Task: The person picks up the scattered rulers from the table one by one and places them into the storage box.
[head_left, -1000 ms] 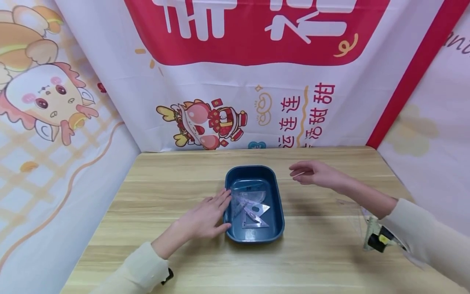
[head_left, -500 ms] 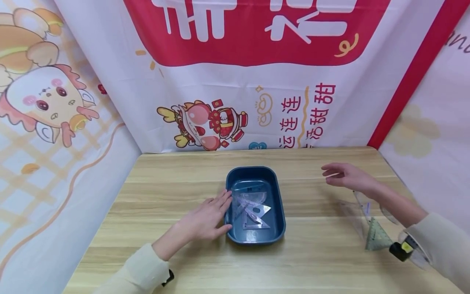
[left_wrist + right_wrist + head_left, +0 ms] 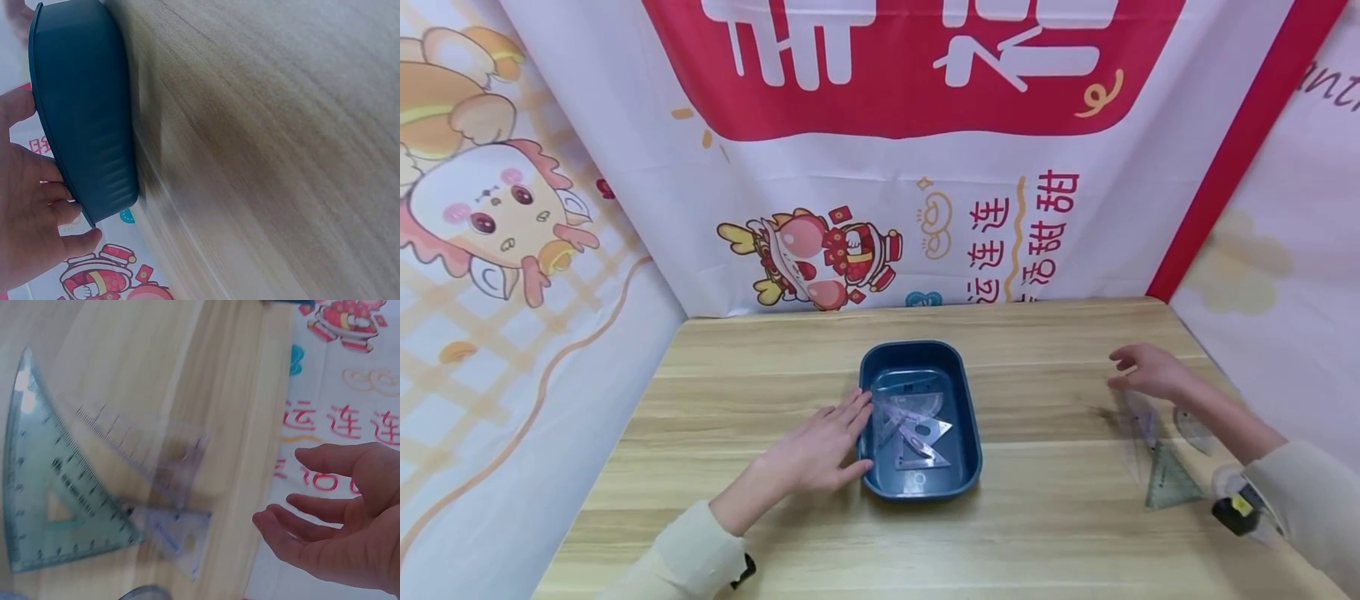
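Green set square (image 3: pixel 1168 479) lies on table (image 3: pixel 1037 533), between 3 and 4 o'clock from blue tray (image 3: pixel 938 481). Left hand (image 3: pixel 820 446), thumb spread from fingers, touches tray rim at 9 o'clock. Clear geometry pieces (image 3: pixel 917 429) overlap inside tray. 2 clear set squares (image 3: pixel 156 447) lie at green set square's 11 o'clock. Right hand (image 3: pixel 1153 372), fingers loosely bent, nothing pinched, hovers beyond. Farthest, 12 o'clock: printed cloth (image 3: pixel 865 183).
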Motion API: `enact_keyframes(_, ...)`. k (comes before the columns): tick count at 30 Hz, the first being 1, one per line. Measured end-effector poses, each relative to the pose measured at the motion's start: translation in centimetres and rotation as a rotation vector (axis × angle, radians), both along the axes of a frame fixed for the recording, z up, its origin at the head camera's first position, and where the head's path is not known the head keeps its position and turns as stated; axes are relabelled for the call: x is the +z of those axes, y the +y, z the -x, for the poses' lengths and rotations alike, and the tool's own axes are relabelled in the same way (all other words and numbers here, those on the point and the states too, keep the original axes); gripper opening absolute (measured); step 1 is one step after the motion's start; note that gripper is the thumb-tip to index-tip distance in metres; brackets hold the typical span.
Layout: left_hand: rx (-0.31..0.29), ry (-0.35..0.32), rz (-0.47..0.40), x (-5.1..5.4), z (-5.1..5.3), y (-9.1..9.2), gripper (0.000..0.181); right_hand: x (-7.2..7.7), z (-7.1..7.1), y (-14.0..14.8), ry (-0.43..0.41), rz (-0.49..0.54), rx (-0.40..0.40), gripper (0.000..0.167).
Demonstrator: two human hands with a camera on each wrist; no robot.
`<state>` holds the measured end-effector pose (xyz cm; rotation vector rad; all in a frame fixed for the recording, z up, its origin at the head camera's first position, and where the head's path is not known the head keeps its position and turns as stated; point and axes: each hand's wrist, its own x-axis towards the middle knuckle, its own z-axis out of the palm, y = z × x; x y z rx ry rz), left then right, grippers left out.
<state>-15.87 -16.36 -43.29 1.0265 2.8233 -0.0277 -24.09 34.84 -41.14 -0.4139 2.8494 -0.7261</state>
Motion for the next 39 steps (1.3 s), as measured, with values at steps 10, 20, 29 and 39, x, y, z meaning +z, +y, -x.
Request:
enact_keyframes(10, -0.002, -0.003, -0.007, -0.2, 0.0, -0.1, 0.082, -2.5, 0.3, 2.9, -0.088, -0.183, -0.080, 0.059)
enact_keyframes(20, -0.004, -0.004, -0.010, -0.3, 0.0, -0.1, 0.083, -4.1, 0.1, 3.1, -0.103, -0.262, -0.130, 0.055)
enact_keyframes(29, 0.002, -0.012, -0.023, -0.3, 0.0, -0.1, 0.082, -5.2, 0.3, 2.5, -0.046, -0.266, -0.165, 0.028)
enact_keyframes(39, 0.009, -0.015, -0.025, -0.2, -0.2, -0.1, 0.082, -6.3, 0.2, 1.4, 0.033, -0.289, -0.140, 0.033)
